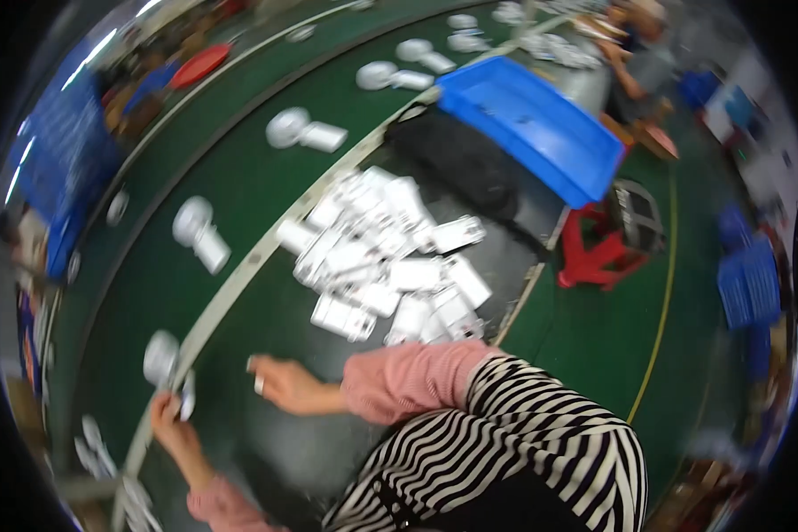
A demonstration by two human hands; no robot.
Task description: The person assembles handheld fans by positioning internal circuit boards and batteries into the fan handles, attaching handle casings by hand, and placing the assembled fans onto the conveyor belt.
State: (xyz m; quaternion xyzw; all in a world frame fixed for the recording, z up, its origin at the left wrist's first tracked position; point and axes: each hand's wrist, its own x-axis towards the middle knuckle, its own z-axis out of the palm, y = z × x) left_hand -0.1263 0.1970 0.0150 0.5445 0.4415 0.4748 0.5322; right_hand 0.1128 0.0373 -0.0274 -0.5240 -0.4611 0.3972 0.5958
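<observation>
My left hand [172, 427], at the lower left beside the belt's pale edge rail, has its fingers closed on a white plastic part [187, 395]. Motion blur hides the part's detail. Just beyond it on the green belt lies a white round-headed piece [160, 356]. Over the dark work surface, my right hand [291, 387] reaches leftward with thumb and forefinger apart and nothing visible between them. Small white patches show at its fingertips. Ahead of the right hand is a heap of white box-shaped parts [372, 253].
Paired white pieces [201, 232] lie spaced along the green belt [239, 191]. Beyond the heap sit a black bag-like thing [457, 160] and a blue tray [532, 124]. A red stool [594, 248] stands to the right. Another person [643, 66] works at the far right.
</observation>
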